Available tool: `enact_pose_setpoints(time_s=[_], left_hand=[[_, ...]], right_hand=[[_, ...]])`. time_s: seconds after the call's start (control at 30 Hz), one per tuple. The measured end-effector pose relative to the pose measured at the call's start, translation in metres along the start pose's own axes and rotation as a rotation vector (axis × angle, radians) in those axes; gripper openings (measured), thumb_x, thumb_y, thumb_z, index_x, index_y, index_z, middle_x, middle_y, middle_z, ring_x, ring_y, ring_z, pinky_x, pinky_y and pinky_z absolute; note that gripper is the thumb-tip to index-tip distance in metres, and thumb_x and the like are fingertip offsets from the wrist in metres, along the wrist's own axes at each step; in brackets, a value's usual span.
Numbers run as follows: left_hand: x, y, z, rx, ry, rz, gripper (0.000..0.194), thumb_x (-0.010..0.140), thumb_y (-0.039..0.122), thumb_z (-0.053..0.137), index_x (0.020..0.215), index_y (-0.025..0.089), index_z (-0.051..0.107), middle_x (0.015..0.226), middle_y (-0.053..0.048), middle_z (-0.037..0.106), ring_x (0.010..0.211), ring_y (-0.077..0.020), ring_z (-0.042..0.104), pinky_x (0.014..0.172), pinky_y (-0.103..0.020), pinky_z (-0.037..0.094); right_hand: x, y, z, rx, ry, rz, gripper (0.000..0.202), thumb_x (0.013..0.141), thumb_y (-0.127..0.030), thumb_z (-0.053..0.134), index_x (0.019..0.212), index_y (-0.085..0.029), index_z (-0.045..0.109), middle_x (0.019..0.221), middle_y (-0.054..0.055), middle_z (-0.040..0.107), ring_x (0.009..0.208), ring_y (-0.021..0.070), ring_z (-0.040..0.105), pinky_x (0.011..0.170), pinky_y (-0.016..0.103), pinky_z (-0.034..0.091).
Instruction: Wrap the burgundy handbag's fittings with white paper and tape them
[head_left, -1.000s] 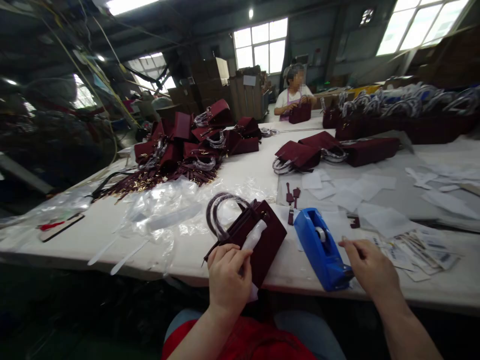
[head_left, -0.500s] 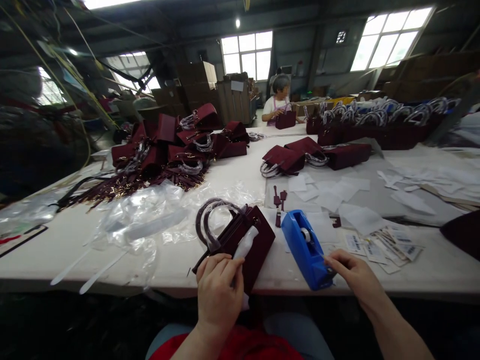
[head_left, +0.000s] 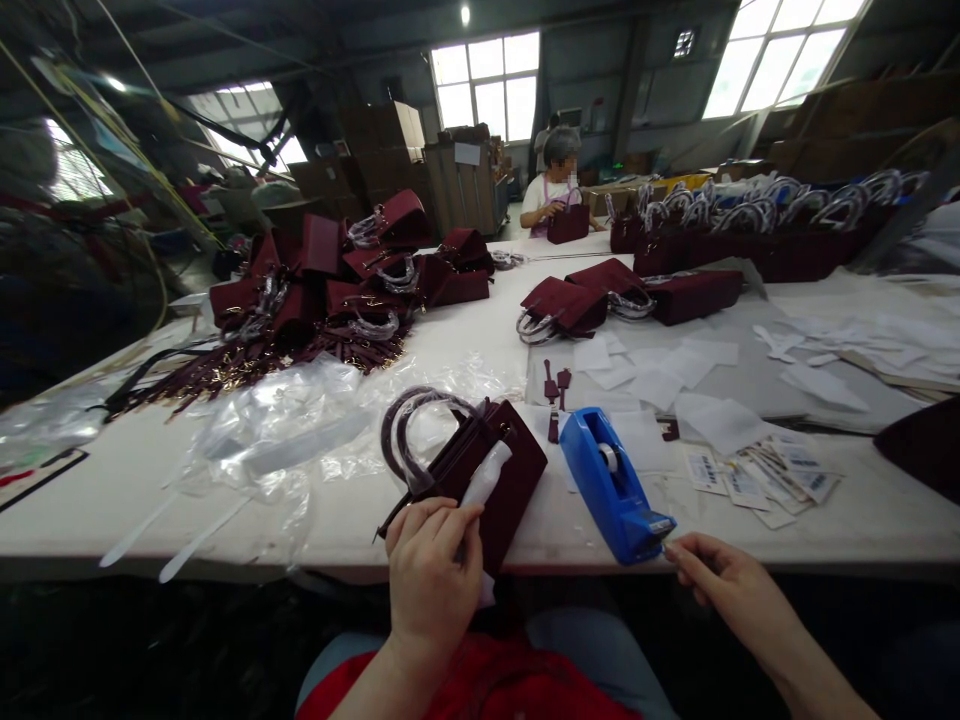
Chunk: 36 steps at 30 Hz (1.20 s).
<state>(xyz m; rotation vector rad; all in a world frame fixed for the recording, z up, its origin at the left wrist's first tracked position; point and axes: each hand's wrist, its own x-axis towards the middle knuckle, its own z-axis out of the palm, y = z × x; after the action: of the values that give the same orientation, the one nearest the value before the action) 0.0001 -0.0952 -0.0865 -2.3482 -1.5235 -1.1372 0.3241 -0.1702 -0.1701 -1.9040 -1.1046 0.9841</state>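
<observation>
Moved nearer me: my R hand (head_left: 720, 578), fingertips pinched, by blue tape dispenser (head_left: 609, 490); L hand (head_left: 435, 565) grips burgundy bag (head_left: 516, 475) w/ film-wrapped handles (head_left: 400, 445)

Handbag workshop in a large, dim hall. A long white-surfaced worktable (head_left: 472, 340) bears a heap of dark red handbags (head_left: 320, 243) with plastic-wrapped handles and, to the right, a close row of upright dark red bags (head_left: 712, 252). Crumpled clear plastic film (head_left: 277, 410), loose white paper sheets (head_left: 720, 425), printed white tags (head_left: 746, 488) and a blue plastic tape dispenser (head_left: 589, 495) lie nearer. Behind: a co-worker in a pink-strapped apron (head_left: 551, 195), stacked brown cardboard boxes (head_left: 375, 135), multi-paned windows (head_left: 489, 90).
</observation>
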Motion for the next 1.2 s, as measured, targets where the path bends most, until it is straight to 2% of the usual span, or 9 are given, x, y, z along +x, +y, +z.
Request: enact_pose_setpoints(time_s=[0.17,0.23,0.3,0.4,0.57,0.7,0.77,0.9,1.2], left_hand=[[0.001,-0.001,-0.001,-0.014,-0.007,-0.032,0.019,0.082,0.010,0.061,0.088,0.023,0.073,0.080,-0.001,0.072,0.087,-0.0227,0.063,0.087,-0.040,0.040],[0.000,0.000,0.000,-0.021,-0.021,-0.041,0.019,0.082,0.010,0.061,0.088,0.024,0.073,0.079,0.000,0.072,0.088,-0.0229,0.063,0.088,-0.040,0.040],[0.000,0.001,0.001,-0.025,-0.033,-0.052,0.019,0.082,0.010,0.061,0.088,0.024,0.072,0.078,0.000,0.072,0.089,-0.0232,0.063,0.089,-0.041,0.039],[-0.001,0.003,0.000,-0.026,-0.043,-0.083,0.019,0.081,0.010,0.062,0.088,0.025,0.072,0.079,0.000,0.072,0.091,-0.0232,0.063,0.090,-0.042,0.039],[0.000,0.004,-0.002,-0.034,-0.039,-0.131,0.020,0.081,0.010,0.061,0.092,0.024,0.071,0.082,-0.001,0.071,0.089,-0.0229,0.063,0.090,-0.042,0.040],[0.002,0.002,-0.002,-0.003,-0.026,-0.218,0.036,0.077,0.011,0.063,0.112,0.021,0.065,0.086,-0.005,0.069,0.088,-0.0243,0.062,0.089,-0.043,0.043],[0.002,0.001,-0.001,0.004,-0.033,-0.234,0.038,0.077,0.012,0.063,0.114,0.020,0.063,0.087,-0.005,0.068,0.088,-0.0250,0.062,0.089,-0.044,0.043],[0.001,0.001,-0.002,-0.004,-0.047,-0.238,0.032,0.076,0.012,0.064,0.107,0.020,0.064,0.088,-0.005,0.069,0.090,-0.0260,0.061,0.090,-0.045,0.042],[0.002,0.004,-0.002,-0.007,-0.047,-0.256,0.019,0.080,0.015,0.063,0.098,0.021,0.065,0.088,-0.005,0.070,0.089,-0.0260,0.061,0.089,-0.044,0.041]], right_hand=[[0.007,0.026,-0.029,-0.403,0.100,0.036,0.035,0.073,-0.057,0.055,0.069,-0.026,0.070,0.066,0.005,0.071,0.064,0.0268,0.066,0.058,0.034,0.047],[0.000,0.027,-0.037,-0.386,0.115,0.084,0.041,0.071,-0.064,0.054,0.071,-0.027,0.072,0.067,0.005,0.072,0.063,0.0275,0.067,0.059,0.035,0.049],[-0.009,0.016,-0.033,-0.266,0.133,0.077,0.046,0.071,-0.068,0.056,0.077,-0.026,0.073,0.066,0.004,0.071,0.059,0.0247,0.065,0.057,0.033,0.050],[-0.019,-0.020,-0.003,-0.032,0.110,-0.061,0.041,0.075,-0.063,0.063,0.081,-0.023,0.071,0.064,0.002,0.067,0.056,0.0189,0.061,0.056,0.027,0.050],[-0.013,-0.085,0.069,0.250,-0.214,-0.236,0.039,0.082,-0.058,0.062,0.078,-0.019,0.068,0.063,0.000,0.060,0.056,0.0152,0.055,0.054,0.025,0.046],[0.000,-0.121,0.106,0.405,-0.470,-0.289,0.037,0.082,-0.055,0.065,0.081,-0.018,0.067,0.065,0.000,0.060,0.057,0.0127,0.053,0.055,0.024,0.043],[0.005,-0.133,0.116,0.449,-0.550,-0.294,0.039,0.080,-0.057,0.067,0.080,-0.018,0.066,0.063,-0.001,0.060,0.055,0.0118,0.051,0.054,0.024,0.043],[0.013,-0.148,0.130,0.495,-0.598,-0.293,0.042,0.075,-0.060,0.069,0.076,-0.018,0.063,0.060,-0.001,0.059,0.053,0.0113,0.050,0.053,0.024,0.043],[0.023,-0.152,0.147,0.503,-0.617,-0.276,0.037,0.075,-0.054,0.070,0.071,-0.017,0.062,0.059,-0.002,0.057,0.051,0.0097,0.048,0.049,0.022,0.040]])
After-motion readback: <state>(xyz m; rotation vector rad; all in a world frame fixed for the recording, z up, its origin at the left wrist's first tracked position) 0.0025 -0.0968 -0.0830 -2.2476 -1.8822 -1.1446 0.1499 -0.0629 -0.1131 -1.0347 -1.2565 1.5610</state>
